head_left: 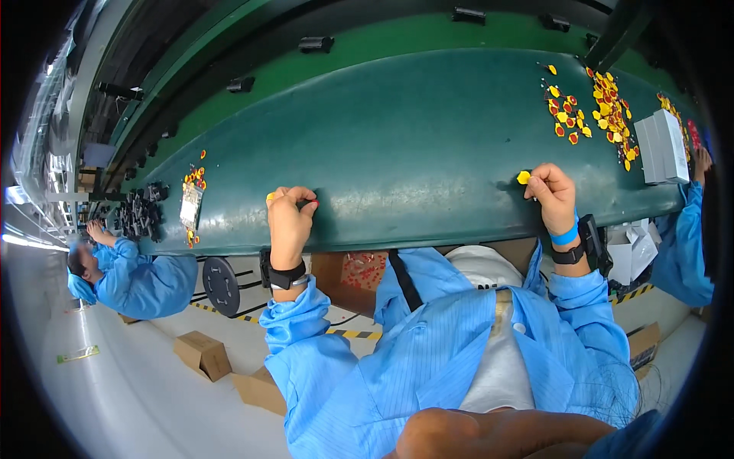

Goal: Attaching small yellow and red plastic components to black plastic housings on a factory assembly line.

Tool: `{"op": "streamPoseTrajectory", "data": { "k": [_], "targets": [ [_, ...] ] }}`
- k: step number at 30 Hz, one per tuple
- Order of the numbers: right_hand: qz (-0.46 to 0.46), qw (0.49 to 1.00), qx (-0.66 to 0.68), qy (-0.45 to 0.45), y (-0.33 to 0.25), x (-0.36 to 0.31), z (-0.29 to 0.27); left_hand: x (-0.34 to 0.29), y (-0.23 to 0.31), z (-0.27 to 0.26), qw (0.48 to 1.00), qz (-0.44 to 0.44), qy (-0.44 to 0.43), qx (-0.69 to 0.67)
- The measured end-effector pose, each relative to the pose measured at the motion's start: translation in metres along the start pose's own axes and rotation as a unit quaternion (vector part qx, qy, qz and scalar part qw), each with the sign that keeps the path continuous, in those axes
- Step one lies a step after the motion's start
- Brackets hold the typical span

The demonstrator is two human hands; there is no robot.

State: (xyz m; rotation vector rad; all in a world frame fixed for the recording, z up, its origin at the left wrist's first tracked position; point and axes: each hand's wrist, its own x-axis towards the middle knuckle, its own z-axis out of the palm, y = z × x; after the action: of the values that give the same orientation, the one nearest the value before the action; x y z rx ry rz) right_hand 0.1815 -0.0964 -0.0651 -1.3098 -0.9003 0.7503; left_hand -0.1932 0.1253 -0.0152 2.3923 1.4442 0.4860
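Observation:
Above the green table (397, 145), my right hand (556, 197) pinches a small yellow piece (524, 177) between thumb and finger. My left hand (289, 222) is closed too. A bit of yellow (271, 196) shows at its left side and a bit of red (314, 202) at its fingertips; most of what it holds is hidden. Each wrist wears a dark strap, and a blue band circles the right one. Beyond my right hand lie loose yellow and red pieces (566, 115), with a denser heap of the same kind (610, 115) farther right.
A white box (662, 149) stands at the table's right end. On the left are a clear bag (190, 203) with yellow-red pieces around it and a pile of black parts (139, 214). Co-workers in blue sit at both sides. Below the edge is an open carton (348, 275).

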Motion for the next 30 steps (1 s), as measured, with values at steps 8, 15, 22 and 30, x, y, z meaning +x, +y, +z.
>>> {"op": "streamPoseTrajectory", "data": {
  "k": [8,15,22,30],
  "targets": [
    [-0.001,1.0,0.011,-0.006,-0.004,0.0,0.0,-0.006,-0.001,0.001,1.0,0.005,0.004,0.024],
    [0.012,1.0,0.011,-0.008,-0.002,-0.002,0.0,-0.037,-0.016,-0.004,0.99,-0.041,0.074,-0.116],
    [-0.003,1.0,-0.008,-0.003,-0.002,0.0,0.0,-0.007,-0.009,0.002,0.996,0.052,0.043,-0.055],
    [0.012,1.0,0.005,-0.003,-0.002,-0.001,0.0,0.008,-0.009,-0.006,0.995,0.087,-0.034,-0.025]
  ]
}}
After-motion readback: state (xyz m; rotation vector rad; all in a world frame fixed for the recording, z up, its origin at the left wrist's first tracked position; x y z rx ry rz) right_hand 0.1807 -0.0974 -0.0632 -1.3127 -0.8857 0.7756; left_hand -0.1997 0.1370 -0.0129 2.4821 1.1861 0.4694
